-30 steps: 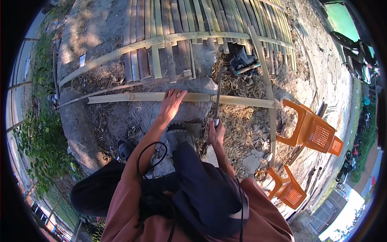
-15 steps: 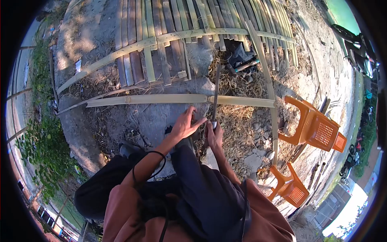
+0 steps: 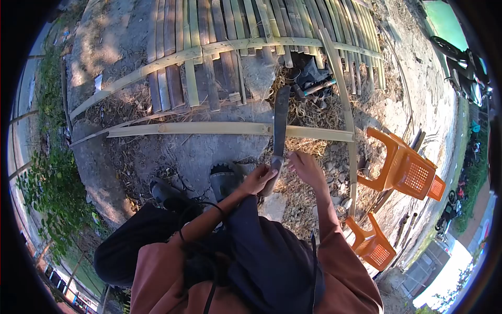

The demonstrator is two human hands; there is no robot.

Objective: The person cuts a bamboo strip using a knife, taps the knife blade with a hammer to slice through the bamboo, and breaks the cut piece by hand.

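Observation:
A machete [image 3: 281,118] points away from me, its broad dark blade crossing over a split bamboo strip [image 3: 209,128]. My left hand [image 3: 258,180] is closed around its handle, thumb on top. Just right of where blade and handle meet is my right hand [image 3: 307,168], loosely curled with fingers a little apart and nothing visible in it. Whether its fingertips touch the machete I cannot tell. The bamboo strip lies crosswise ahead of my boots, pale inner side up.
Ahead lies a rack of bamboo slats [image 3: 225,31] with a long crosspiece [image 3: 157,64]. A dark bag [image 3: 314,73] and a green-handled tool [image 3: 320,87] lie beside it. Two orange plastic chairs [image 3: 415,175] are on the right. Shavings [image 3: 308,149] cover the ground; my boot [image 3: 224,180] is below.
The machete's handle has passed from my right hand to my left. My right hand has moved off to the right, and the blade now shows its broad side.

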